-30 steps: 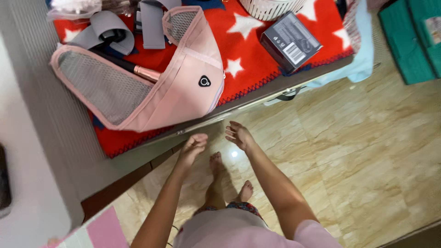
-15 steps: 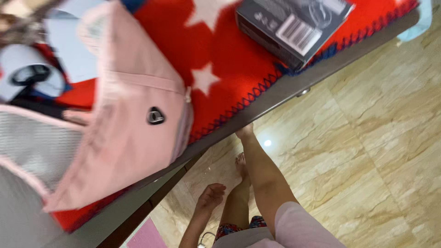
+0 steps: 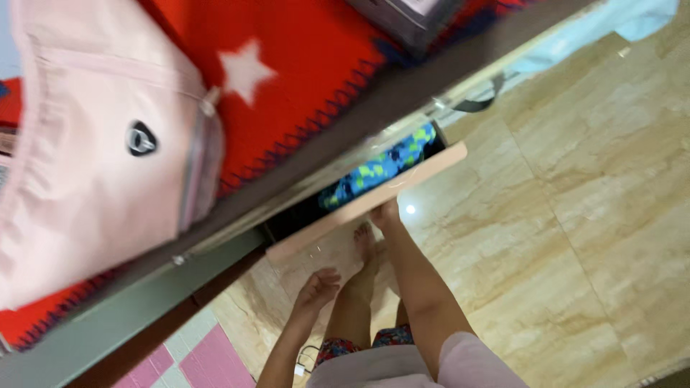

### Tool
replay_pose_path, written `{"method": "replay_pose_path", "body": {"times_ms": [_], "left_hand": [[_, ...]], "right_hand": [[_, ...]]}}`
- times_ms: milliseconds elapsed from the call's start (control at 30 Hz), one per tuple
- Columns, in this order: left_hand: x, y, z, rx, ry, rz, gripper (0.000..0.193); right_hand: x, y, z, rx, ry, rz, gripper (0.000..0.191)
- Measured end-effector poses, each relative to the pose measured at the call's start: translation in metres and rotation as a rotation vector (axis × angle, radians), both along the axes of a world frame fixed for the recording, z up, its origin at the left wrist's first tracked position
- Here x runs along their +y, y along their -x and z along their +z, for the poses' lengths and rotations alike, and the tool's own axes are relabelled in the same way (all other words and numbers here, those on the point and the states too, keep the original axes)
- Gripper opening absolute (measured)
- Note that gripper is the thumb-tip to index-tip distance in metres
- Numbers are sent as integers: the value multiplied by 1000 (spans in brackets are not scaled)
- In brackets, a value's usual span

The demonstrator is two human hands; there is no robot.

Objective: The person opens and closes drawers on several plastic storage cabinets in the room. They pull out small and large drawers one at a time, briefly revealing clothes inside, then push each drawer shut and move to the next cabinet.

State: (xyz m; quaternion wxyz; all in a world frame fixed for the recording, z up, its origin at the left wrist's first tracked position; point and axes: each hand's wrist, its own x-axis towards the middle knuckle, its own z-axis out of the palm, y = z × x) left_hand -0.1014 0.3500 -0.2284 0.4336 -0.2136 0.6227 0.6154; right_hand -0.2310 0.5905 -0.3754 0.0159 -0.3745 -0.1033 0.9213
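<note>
Right hand (image 3: 384, 213): grip closed on the front edge of a pale wooden drawer (image 3: 366, 203), fingers hidden behind the panel.
Left hand (image 3: 318, 287): grip apart, fingers loosely curled, holding nothing, just below the drawer front.
Drawer: open under the worktop (image 3: 345, 115), blue and green patterned cloth (image 3: 381, 167) inside.
Worktop: red star-patterned mat (image 3: 287, 72) on top, pink bag (image 3: 93, 158) lying on it at left, grey box (image 3: 410, 18) at the upper edge, blurred.
Floor (image 3: 575, 215): beige marble tiles, person's bare feet below the drawer; pink tiles at lower left.
</note>
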Motion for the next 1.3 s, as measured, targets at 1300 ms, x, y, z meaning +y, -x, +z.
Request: {"method": "replay_pose_path", "body": {"times_ms": [1300], "left_hand": [[10, 40, 6, -64, -320, 412, 58]], "right_hand": [[5, 45, 87, -24, 266, 411, 76]]}}
